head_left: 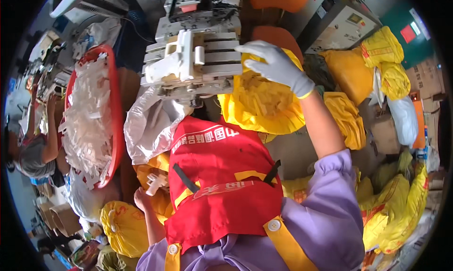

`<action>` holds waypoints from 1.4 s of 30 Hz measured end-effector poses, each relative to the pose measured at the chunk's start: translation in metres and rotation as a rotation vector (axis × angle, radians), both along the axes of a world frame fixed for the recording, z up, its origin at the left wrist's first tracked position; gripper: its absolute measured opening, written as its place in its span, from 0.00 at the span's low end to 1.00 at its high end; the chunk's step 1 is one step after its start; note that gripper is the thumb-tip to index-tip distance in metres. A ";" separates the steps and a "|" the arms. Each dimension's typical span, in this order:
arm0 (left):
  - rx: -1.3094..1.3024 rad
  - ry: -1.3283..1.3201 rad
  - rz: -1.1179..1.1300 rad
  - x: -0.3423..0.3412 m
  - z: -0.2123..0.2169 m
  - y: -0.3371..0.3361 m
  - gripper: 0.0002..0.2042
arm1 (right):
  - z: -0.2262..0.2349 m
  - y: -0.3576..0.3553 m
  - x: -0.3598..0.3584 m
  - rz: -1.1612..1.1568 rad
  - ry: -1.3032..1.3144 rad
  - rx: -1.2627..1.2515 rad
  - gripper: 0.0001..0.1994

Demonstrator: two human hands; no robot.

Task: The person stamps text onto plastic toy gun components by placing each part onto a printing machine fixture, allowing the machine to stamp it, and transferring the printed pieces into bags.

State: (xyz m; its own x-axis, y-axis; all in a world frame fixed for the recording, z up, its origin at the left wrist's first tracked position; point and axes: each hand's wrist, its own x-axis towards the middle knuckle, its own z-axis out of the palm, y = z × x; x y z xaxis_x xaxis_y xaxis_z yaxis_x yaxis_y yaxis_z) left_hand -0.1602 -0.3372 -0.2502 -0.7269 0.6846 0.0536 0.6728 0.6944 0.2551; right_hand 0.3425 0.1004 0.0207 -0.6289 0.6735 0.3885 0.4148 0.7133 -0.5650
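My right hand (pixel 276 67), in a whitish glove, reaches forward with fingers spread beside the right edge of a slatted metal machine bed (pixel 222 56); nothing shows in its grasp. A white plastic part (pixel 172 63), shaped somewhat like a toy pistol, lies on the bed to the left of those fingertips. My bare left hand (pixel 140 199) is low at my left side, partly hidden. Close to it, against yellow bag material, is a pale translucent plastic piece (pixel 156 183); whether the fingers hold it cannot be made out.
A red tub (pixel 116 115) heaped with pale plastic pieces stands at left. Under my right forearm is an open yellow bag (pixel 288 120) of similar pieces. A silvery bag (pixel 151 125) hangs before the machine. Filled yellow sacks (pixel 391 209) lie right; another person (pixel 35 153) works far left.
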 end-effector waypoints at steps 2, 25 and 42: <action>-0.053 -0.033 -0.059 -0.006 -0.009 0.006 0.16 | -0.017 -0.006 0.036 -0.106 0.050 -0.246 0.15; -0.285 -0.157 -0.212 0.040 0.010 0.043 0.13 | -0.295 0.055 -0.005 -0.478 -0.453 -0.604 0.19; -0.234 -0.212 -0.251 0.031 -0.002 0.044 0.13 | -0.222 -0.042 0.123 -0.764 0.530 -0.447 0.12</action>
State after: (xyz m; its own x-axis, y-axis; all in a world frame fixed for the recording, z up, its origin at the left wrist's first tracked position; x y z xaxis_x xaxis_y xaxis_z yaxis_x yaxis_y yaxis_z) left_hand -0.1292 -0.2930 -0.2523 -0.5134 0.8184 -0.2580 0.7786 0.5707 0.2610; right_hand 0.4657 0.0585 -0.2017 0.2067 0.9725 0.1074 0.2899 0.0440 -0.9560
